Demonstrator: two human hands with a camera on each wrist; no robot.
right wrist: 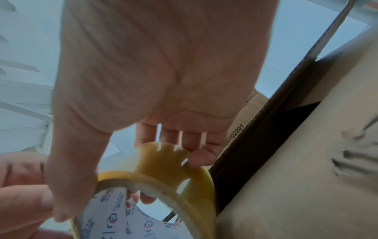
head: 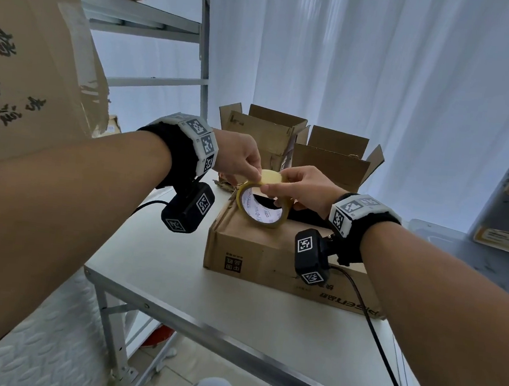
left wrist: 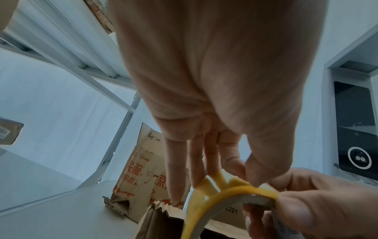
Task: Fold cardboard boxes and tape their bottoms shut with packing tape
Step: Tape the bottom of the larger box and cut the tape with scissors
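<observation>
A roll of yellowish packing tape (head: 263, 207) stands on edge over a low brown cardboard box (head: 272, 256) on the white table (head: 162, 261). My right hand (head: 273, 189) grips the roll at its top rim, thumb on the outer face (right wrist: 67, 190). My left hand (head: 256, 174) pinches the loose tape end (head: 271, 176), which is lifted off the roll and has a ragged, torn edge (right wrist: 163, 155). In the left wrist view my thumb and forefinger (left wrist: 231, 165) meet on that flap (left wrist: 225, 180). A dark gap (head: 307, 216) shows between the box's top flaps.
Two open cardboard boxes (head: 262, 131) (head: 334, 158) stand at the back of the table. A large printed carton (head: 26, 62) looms at the left by a metal shelf frame (head: 204, 63). The table's front edge (head: 203, 325) is close to me. A white curtain hangs behind.
</observation>
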